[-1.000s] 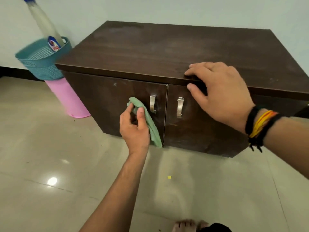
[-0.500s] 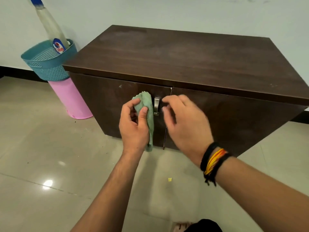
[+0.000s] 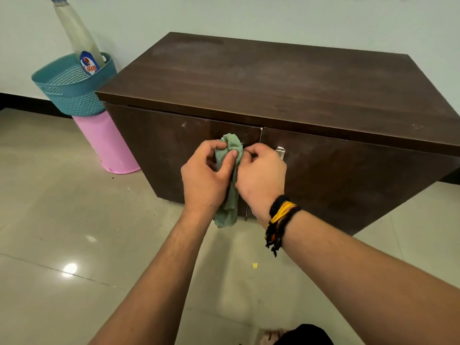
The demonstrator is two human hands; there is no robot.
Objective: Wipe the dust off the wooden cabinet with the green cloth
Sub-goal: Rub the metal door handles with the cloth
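Moved: right hand (image 3: pixel 261 175) has come off the cabinet top and down to mid-frame, meeting the left hand (image 3: pixel 204 180) at the door seam.
Hands: left hand grips the green cloth (image 3: pixel 227 170), thumb pinching it; right hand's fingers curl onto the cloth's edge too, looks like re-bunching it.
Cloth: centre of frame, in front of the doors, long axis vertical, bunched end up, loose tail hanging toward the floor.
Progress: wooden cabinet (image 3: pixel 273 80) top shows pale dusty smears, upper middle, so I'd guess that's left; doors look only partly done.
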